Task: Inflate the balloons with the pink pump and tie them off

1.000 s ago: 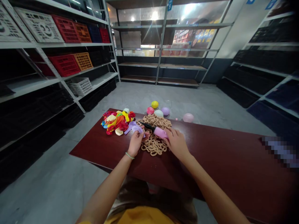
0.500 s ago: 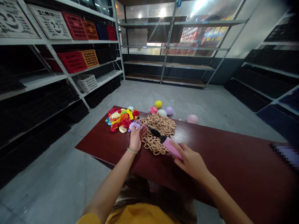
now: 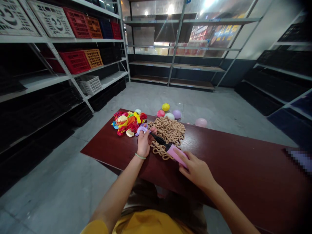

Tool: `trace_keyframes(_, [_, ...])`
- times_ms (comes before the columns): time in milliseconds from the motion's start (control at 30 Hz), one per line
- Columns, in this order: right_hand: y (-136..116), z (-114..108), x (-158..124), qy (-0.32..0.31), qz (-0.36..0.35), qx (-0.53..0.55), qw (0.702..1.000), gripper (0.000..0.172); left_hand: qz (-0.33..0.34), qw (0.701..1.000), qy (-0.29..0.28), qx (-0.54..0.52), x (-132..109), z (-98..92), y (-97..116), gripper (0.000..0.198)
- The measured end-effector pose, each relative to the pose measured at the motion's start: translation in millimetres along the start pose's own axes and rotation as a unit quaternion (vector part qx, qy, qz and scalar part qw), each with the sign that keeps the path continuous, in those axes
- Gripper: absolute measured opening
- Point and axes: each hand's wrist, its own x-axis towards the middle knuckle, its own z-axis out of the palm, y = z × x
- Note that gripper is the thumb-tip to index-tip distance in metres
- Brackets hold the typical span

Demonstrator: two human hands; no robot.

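Observation:
Between the fingers of my left hand (image 3: 144,143) is a limp lilac balloon (image 3: 142,129). My right hand (image 3: 196,169) grips the pink body of a balloon hand pump (image 3: 177,154). The pump's black nozzle end points left and meets the balloon at my left fingers; how far the tip sits inside is hidden. Behind my left hand lies a heap of uninflated balloons (image 3: 128,123) in red, yellow, orange and blue. A pile of tan, cord-like loops (image 3: 168,131) spreads beneath and beyond the pump.
The dark red table (image 3: 231,162) reaches to the right, where a pixelated patch covers something. Inflated yellow (image 3: 165,107), pink and lilac balloons lie on the floor beyond it. Shelves with crates (image 3: 75,61) line the left; a metal rack (image 3: 174,66) stands at the back.
The pump's nozzle has moved closer in to my left fingers, and the lilac balloon now sits around that spot. Both hands keep their holds; the view has shifted slightly.

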Motion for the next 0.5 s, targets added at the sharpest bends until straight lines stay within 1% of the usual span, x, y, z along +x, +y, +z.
trace_keyframes(67, [-3, -1, 3, -0.004, -0.001, 0.005, 1.000, 0.072, 0.005, 1.000, 0.004, 0.004, -2, 1.8, -1, 0.055])
trace_keyframes(133, [-7, -1, 6, -0.001, -0.001, 0.013, 1.000, 0.070, 0.005, 1.000, 0.008, 0.000, -4, 4.1, -3, 0.055])
trace_keyframes(300, [-18, 6, 13, 0.005, 0.013, 0.048, 0.999, 0.068, 0.000, 0.999, 0.021, -0.026, -10, 14.5, -3, 0.034])
trace_keyframes(400, [-25, 10, 17, 0.021, 0.028, 0.084, 0.996, 0.068, -0.002, 0.997, 0.014, -0.075, -12, 23.7, 2, 0.024])
trace_keyframes(467, [-29, 9, 21, 0.033, 0.031, 0.116, 0.992, 0.065, -0.006, 0.993, 0.001, -0.116, -13, 30.6, 8, 0.021])
trace_keyframes(500, [-31, 7, 24, 0.035, 0.031, 0.135, 0.990, 0.063, -0.007, 0.991, 0.000, -0.131, -13, 34.3, 11, 0.022])
